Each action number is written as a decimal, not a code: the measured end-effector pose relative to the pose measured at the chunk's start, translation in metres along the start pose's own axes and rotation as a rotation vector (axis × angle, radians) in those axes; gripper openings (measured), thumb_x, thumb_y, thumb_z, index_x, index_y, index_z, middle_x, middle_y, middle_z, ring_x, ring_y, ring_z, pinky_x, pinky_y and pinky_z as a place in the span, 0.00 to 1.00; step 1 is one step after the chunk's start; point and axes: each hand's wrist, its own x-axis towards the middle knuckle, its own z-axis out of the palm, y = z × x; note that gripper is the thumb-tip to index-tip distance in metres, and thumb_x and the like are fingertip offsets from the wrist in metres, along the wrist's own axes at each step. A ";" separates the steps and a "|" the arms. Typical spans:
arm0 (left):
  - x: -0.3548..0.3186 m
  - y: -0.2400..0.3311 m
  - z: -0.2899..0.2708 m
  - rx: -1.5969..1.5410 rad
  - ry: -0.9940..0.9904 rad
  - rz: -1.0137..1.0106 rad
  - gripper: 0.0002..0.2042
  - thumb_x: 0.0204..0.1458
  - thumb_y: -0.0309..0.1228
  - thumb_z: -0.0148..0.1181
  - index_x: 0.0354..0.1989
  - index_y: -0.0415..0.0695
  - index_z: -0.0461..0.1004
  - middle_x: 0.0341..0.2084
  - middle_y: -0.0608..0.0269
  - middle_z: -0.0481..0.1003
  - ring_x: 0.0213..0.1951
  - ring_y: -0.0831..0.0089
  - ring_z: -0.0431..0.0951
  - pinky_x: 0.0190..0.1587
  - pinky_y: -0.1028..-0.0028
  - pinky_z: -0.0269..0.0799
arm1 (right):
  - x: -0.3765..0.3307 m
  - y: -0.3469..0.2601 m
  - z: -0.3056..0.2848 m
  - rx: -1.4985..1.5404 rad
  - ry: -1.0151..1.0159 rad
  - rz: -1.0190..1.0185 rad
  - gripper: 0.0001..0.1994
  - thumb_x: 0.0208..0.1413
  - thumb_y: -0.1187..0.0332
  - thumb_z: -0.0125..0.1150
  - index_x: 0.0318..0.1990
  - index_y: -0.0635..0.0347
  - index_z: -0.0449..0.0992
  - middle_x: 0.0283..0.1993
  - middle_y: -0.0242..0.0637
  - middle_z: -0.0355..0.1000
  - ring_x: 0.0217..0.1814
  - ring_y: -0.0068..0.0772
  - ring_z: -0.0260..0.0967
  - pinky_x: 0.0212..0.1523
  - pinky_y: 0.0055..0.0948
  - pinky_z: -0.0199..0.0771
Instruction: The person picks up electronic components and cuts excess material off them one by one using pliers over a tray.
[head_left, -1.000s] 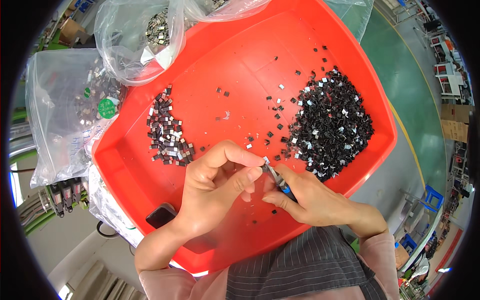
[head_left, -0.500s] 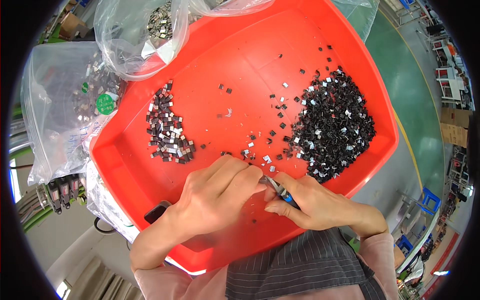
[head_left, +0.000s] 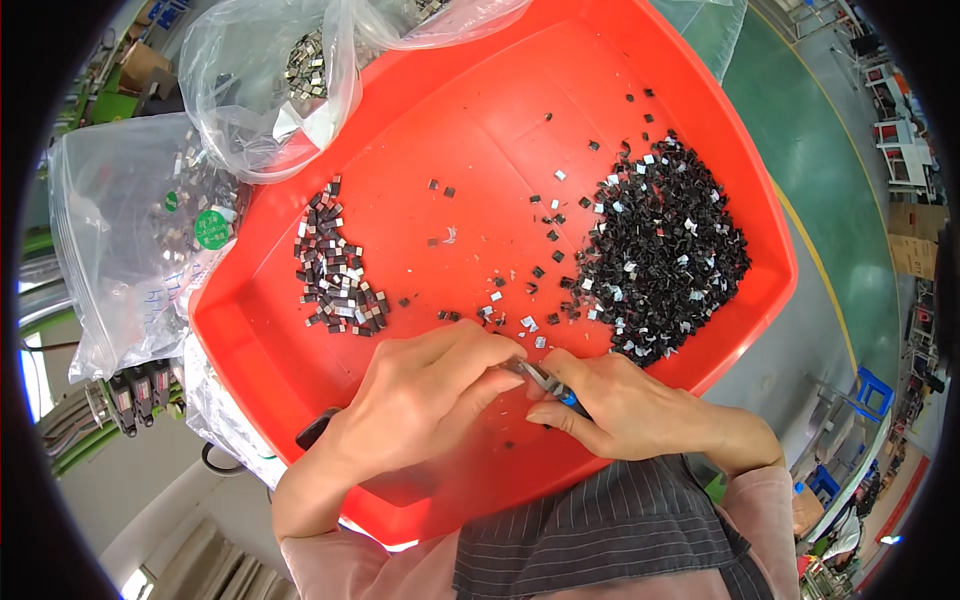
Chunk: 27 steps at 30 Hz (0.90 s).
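Across the red tray (head_left: 480, 140), we list the following.

Item: one right hand (head_left: 635, 405), closed around small pliers (head_left: 568, 396) with blue on the grip; the metal tip points up and left, toward the other hand. We cannot tell how far its jaws stand apart.

Item: one left hand (head_left: 425, 390), fingers curled, thumb and forefinger drawn close together right at the pliers' tip; we cannot tell whether they pinch a piece, the spot being too small.

Item: one gathering of dark-and-silver pieces (head_left: 340, 275), small and oblong, on the tray's left side, beyond the left hand.

Item: one larger heap of dark scraps (head_left: 665, 250), flecked with white, on the right side; loose bits lie scattered between the two lots.

Item: one black object (head_left: 313, 428), partly hidden by the left forearm.

Item: one clear bag (head_left: 105, 220) with two green stickers, left of the tray.

Item: one open clear bag (head_left: 225, 90) at the upper left, metallic pieces showing inside.
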 end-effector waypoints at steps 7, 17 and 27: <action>-0.006 -0.003 -0.001 0.152 0.012 0.113 0.08 0.42 0.25 0.64 0.27 0.39 0.69 0.17 0.62 0.63 0.18 0.67 0.68 0.16 0.71 0.63 | 0.004 -0.003 -0.003 -0.064 -0.028 -0.016 0.15 0.58 0.63 0.56 0.37 0.67 0.62 0.18 0.49 0.64 0.20 0.58 0.65 0.21 0.46 0.61; -0.006 -0.010 0.005 0.404 0.180 0.321 0.11 0.36 0.27 0.66 0.28 0.39 0.72 0.16 0.67 0.63 0.14 0.77 0.64 0.15 0.77 0.59 | 0.001 0.002 -0.003 -0.001 -0.089 0.006 0.17 0.58 0.61 0.56 0.40 0.68 0.63 0.16 0.48 0.63 0.19 0.55 0.65 0.20 0.46 0.60; -0.006 -0.008 0.002 0.380 0.124 0.338 0.10 0.37 0.29 0.65 0.27 0.41 0.72 0.19 0.69 0.65 0.16 0.78 0.64 0.15 0.78 0.58 | -0.001 -0.004 -0.017 -0.348 0.098 -0.180 0.16 0.44 0.71 0.65 0.40 0.64 0.69 0.29 0.41 0.66 0.30 0.44 0.67 0.29 0.37 0.68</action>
